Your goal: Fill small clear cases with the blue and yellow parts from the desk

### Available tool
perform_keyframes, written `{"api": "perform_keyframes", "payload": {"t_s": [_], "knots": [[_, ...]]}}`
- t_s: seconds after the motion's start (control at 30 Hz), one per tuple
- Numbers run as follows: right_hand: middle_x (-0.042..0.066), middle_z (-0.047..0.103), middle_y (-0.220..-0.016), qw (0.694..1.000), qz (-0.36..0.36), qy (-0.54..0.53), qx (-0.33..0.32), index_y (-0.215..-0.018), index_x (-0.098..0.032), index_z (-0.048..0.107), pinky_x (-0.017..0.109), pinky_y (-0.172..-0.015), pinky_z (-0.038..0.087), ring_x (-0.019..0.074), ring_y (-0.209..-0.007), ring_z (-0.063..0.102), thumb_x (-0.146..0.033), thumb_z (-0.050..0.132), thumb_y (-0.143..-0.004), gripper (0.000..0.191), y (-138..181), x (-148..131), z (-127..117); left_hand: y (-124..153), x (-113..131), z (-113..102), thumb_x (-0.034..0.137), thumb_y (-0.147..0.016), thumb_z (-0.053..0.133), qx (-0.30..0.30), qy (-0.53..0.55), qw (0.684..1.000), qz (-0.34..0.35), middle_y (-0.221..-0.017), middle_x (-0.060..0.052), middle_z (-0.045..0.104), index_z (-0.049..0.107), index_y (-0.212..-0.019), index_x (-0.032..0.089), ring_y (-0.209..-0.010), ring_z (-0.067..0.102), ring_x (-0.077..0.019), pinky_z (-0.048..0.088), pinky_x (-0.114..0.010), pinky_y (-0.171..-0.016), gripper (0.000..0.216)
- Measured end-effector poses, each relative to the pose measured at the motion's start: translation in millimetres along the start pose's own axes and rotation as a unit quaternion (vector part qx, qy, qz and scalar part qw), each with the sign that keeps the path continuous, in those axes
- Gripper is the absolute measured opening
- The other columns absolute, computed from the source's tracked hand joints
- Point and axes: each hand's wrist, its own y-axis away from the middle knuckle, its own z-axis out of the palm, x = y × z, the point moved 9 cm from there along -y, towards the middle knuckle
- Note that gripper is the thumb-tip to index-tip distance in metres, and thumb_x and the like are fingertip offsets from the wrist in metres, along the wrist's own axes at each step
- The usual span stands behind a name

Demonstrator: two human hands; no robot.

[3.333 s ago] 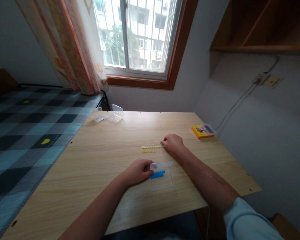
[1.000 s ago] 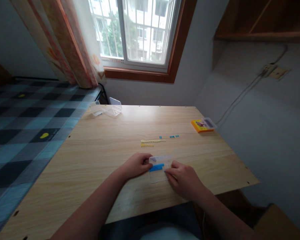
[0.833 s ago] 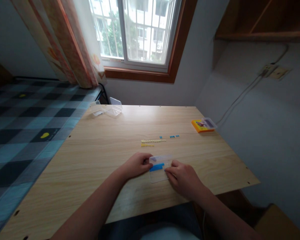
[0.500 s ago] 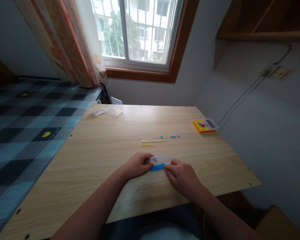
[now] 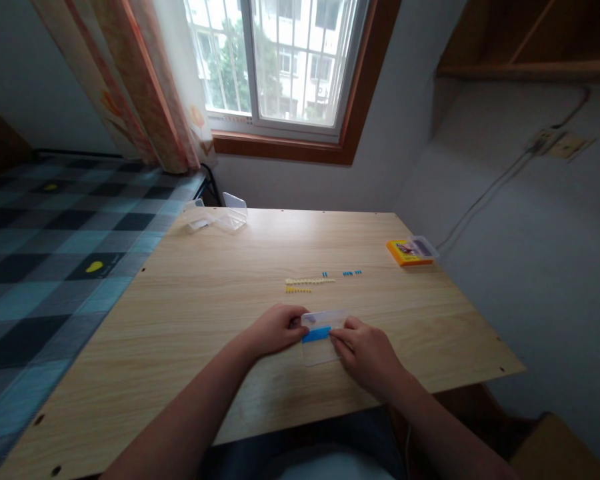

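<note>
Low over the near part of the table, a clear plastic box (image 5: 321,354) lies between my hands, with a blue strip-like block (image 5: 317,334) in it. My left hand (image 5: 279,328) is closed on the box's left edge, its thumb by the blue strip's left end. At the strip's right end are the pinched fingers of my right hand (image 5: 363,347); whether they grip the blue strip or something smaller cannot be made out. Beyond the box lie a row of pale cream pieces (image 5: 310,282), a shorter row of yellow pieces (image 5: 298,290) and several small blue pieces (image 5: 347,273).
Open clear plastic boxes (image 5: 233,217) stand at the table's far left corner. An orange and yellow box (image 5: 409,252) with a clear lid sits near the right edge. A checked bed (image 5: 90,220) adjoins the left side of the wooden table (image 5: 205,280).
The view has shifted very slightly. Both hands, the box and the blue strip stay in nearly the same position.
</note>
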Motion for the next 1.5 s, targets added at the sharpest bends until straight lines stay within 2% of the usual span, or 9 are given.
{"api": "perform_keyframes", "payload": {"t_s": [0.43,0.67,0.77,0.97,1.5], "knots": [[0.004,0.068,-0.098,1.000,0.011,-0.011,-0.002,-0.104,-0.025,0.075,0.024,-0.076,0.043,0.0154,-0.088,0.066,-0.030,0.043,-0.105,0.033,3.5,-3.4,8.7,1.2,2.0,-1.1,0.025,-0.082,0.056,0.003,-0.015,1.000,0.008,-0.067,0.003,0.055,0.064,-0.078,0.018,-0.064,0.050,-0.0145,0.030,-0.027,-0.061,0.011],[0.003,0.068,-0.097,1.000,0.012,-0.027,0.009,-0.110,-0.026,0.075,0.025,-0.076,0.044,0.0154,-0.088,0.066,-0.031,0.043,-0.105,0.033,5.6,-1.5,3.6,1.7,3.1,-1.1,0.024,-0.083,0.056,0.002,-0.008,1.000,0.006,-0.067,0.003,0.055,0.065,-0.079,0.018,-0.065,0.050,-0.0146,0.031,-0.027,-0.061,0.012],[0.003,0.068,-0.097,0.999,0.019,-0.032,0.014,-0.109,-0.026,0.076,0.025,-0.078,0.044,0.0152,-0.089,0.066,-0.031,0.044,-0.105,0.033,5.7,0.7,2.1,1.9,3.2,-1.3,0.024,-0.083,0.056,0.004,-0.004,1.000,0.006,-0.067,0.003,0.055,0.067,-0.082,0.017,-0.065,0.050,-0.0146,0.031,-0.027,-0.061,0.013],[0.003,0.069,-0.097,0.999,0.029,-0.013,-0.003,-0.101,-0.025,0.076,0.025,-0.078,0.042,0.0156,-0.090,0.066,-0.030,0.043,-0.105,0.034,4.0,2.9,5.6,1.2,2.2,-1.8,0.023,-0.081,0.057,0.010,-0.013,1.000,0.011,-0.065,0.004,0.053,0.062,-0.074,0.018,-0.063,0.048,-0.0139,0.030,-0.026,-0.060,0.011],[0.002,0.067,-0.092,1.000,0.023,-0.008,-0.006,-0.096,-0.026,0.076,0.025,-0.071,0.036,0.0143,-0.083,0.063,-0.033,0.044,-0.105,0.034,2.5,0.8,6.3,1.5,2.1,-1.8,0.022,-0.081,0.057,0.009,-0.006,1.000,0.007,-0.065,0.004,0.053,0.064,-0.077,0.018,-0.063,0.048,-0.0135,0.030,-0.026,-0.060,0.009]]}}
